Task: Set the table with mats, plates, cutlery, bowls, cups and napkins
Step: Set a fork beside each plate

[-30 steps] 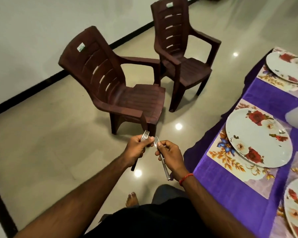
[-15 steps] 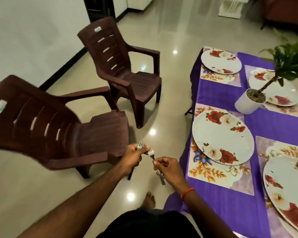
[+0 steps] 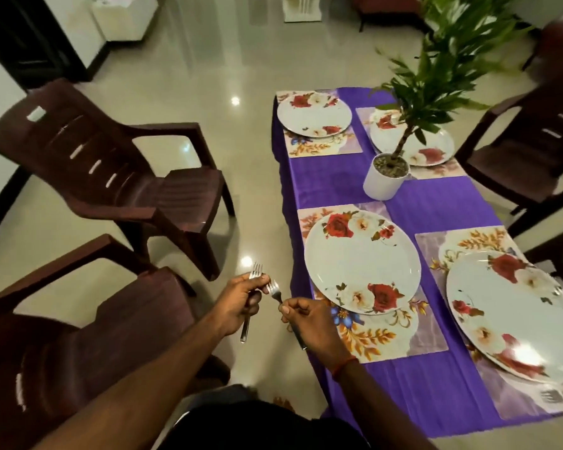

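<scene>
Two slim, seemingly steel forks [image 3: 256, 271]

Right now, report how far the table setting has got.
Done: four floral mats lie on the purple cloth, each under a plate. A laid fork seems to rest on the near right mat.
In hand: the left hand grips the left-hand fork, and the right hand pinches the right-hand fork.
Left: the other cutlery, bowls, cups and napkins, none visible.
</scene>
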Demonstrator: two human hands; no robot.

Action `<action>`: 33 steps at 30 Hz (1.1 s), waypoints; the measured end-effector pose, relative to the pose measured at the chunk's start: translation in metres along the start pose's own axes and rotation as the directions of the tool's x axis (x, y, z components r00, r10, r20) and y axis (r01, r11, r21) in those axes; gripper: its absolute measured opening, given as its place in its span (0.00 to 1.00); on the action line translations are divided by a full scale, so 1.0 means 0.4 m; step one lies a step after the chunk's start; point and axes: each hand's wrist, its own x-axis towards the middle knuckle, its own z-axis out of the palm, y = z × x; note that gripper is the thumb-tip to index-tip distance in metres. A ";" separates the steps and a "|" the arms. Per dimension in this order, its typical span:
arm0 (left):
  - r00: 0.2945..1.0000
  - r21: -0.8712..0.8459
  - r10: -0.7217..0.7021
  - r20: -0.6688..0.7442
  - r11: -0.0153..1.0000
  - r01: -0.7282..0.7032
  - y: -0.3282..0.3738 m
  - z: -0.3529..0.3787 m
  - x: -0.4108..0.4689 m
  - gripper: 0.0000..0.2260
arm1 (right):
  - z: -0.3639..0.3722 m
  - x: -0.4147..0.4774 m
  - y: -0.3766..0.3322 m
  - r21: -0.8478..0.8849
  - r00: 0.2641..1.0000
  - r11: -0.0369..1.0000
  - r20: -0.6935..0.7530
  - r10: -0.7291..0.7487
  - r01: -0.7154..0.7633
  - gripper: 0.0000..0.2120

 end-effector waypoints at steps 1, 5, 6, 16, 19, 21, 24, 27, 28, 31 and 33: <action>1.000 0.009 -0.011 0.017 1.000 0.011 0.011 0.008 0.024 0.09 | -0.006 0.011 0.000 0.005 1.000 1.000 -0.029 0.003 -0.002 0.05; 0.997 0.100 -0.028 0.074 0.995 0.021 0.041 0.052 0.108 0.06 | -0.025 0.054 -0.004 0.031 0.988 0.999 -0.156 0.016 -0.011 0.05; 0.996 0.139 -0.030 0.089 0.990 0.017 0.049 0.065 0.129 0.07 | -0.030 0.068 -0.005 0.034 0.980 0.999 -0.201 0.017 -0.010 0.05; 0.953 0.377 -0.129 0.275 0.926 0.016 0.143 0.126 0.370 0.11 | -0.064 0.222 -0.042 -0.061 0.875 0.989 -0.476 0.091 -0.136 0.05; 0.952 0.406 -0.148 0.269 0.913 0.027 0.172 0.140 0.442 0.07 | -0.084 0.215 -0.032 0.073 0.750 0.984 -0.639 0.169 -0.160 0.03; 0.946 0.437 -0.170 0.277 0.899 0.034 0.180 0.154 0.480 0.06 | -0.102 0.191 -0.014 0.106 0.603 0.981 -0.776 0.185 -0.164 0.02; 0.933 0.488 -0.209 0.294 0.872 0.042 0.181 0.176 0.516 0.07 | -0.133 0.143 0.026 0.130 0.380 0.959 -0.898 0.221 -0.251 0.07; 0.921 0.532 -0.246 0.302 0.845 0.051 0.174 0.198 0.529 0.06 | -0.162 0.099 0.079 0.195 0.232 0.892 -0.923 0.308 -0.409 0.16; 0.915 0.546 -0.254 0.312 0.836 0.047 0.176 0.208 0.533 0.07 | -0.171 0.091 0.095 0.234 0.220 0.866 -0.908 0.357 -0.442 0.19; 0.904 0.574 -0.252 0.344 0.819 0.010 0.185 0.238 0.550 0.09 | -0.195 0.095 0.121 0.362 0.235 0.805 -0.828 0.510 -0.470 0.23; 0.906 0.568 -0.242 0.347 0.823 0.003 0.195 0.250 0.564 0.11 | -0.200 0.107 0.135 0.359 0.243 0.784 -0.813 0.529 -0.507 0.21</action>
